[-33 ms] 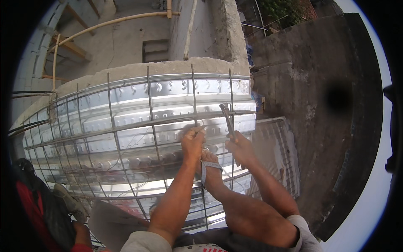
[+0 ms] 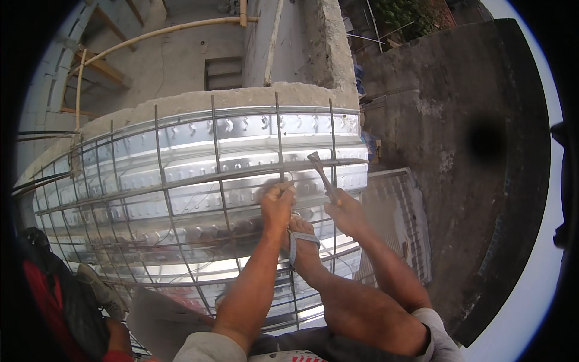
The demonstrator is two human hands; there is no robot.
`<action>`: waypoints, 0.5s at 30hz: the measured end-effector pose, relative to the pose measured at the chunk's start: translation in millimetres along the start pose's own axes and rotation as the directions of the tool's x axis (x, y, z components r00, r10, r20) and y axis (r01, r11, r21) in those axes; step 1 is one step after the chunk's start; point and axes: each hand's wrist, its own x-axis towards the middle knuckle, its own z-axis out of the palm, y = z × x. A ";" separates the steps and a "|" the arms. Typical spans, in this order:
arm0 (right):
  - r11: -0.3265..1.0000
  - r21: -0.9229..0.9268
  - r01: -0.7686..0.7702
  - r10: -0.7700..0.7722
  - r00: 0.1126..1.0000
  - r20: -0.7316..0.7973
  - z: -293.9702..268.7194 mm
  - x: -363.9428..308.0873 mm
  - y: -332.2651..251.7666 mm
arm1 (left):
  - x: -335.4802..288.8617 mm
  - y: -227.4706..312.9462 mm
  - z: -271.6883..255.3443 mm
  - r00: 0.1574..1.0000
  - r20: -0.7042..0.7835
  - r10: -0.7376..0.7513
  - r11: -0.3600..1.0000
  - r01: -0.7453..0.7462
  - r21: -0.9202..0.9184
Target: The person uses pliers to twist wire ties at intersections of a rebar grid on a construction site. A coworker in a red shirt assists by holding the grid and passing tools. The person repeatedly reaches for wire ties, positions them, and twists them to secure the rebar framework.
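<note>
My left hand (image 2: 277,202) is closed in a pinch on a small piece of tie wire (image 2: 290,177), whose thin curved end shows above the fingertips. It is beside an upright-running bar of the steel rebar grid (image 2: 218,158). In my right hand (image 2: 345,212) are steel pincers (image 2: 321,171), gripped by the handles. Their head points up and to the left, close to a crossing of two bars; whether it touches them I cannot tell. Below the grid lies shiny ribbed metal decking (image 2: 250,123). My foot in a grey-strapped sandal (image 2: 301,236) stands between my forearms.
A rough concrete wall top (image 2: 241,96) borders the decking at the far side, with a drop to a room beyond. On the right the decking ends above a lower roof (image 2: 398,223). At lower left are another person's shoe (image 2: 99,289) and a grey sheet (image 2: 160,320).
The head of the pincers has swung slightly left and down as my right wrist turned. My left hand stays in place with the wire.
</note>
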 end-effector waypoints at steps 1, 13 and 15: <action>0.997 -0.083 0.002 0.000 1.000 0.016 -2.0 0.7 -3.8 | -0.1 0.5 -0.2 1.000 -0.005 0.013 1.000 -0.013 0.013; 0.735 -0.662 0.145 -0.175 0.984 0.022 -4.2 5.6 -31.7 | -0.4 2.6 4.1 1.000 -0.007 0.002 0.998 -0.003 -0.069; 0.670 -0.729 0.142 -0.216 0.976 -0.008 -4.3 4.3 -34.2 | 0.1 2.6 4.0 1.000 0.005 -0.005 0.999 0.005 -0.046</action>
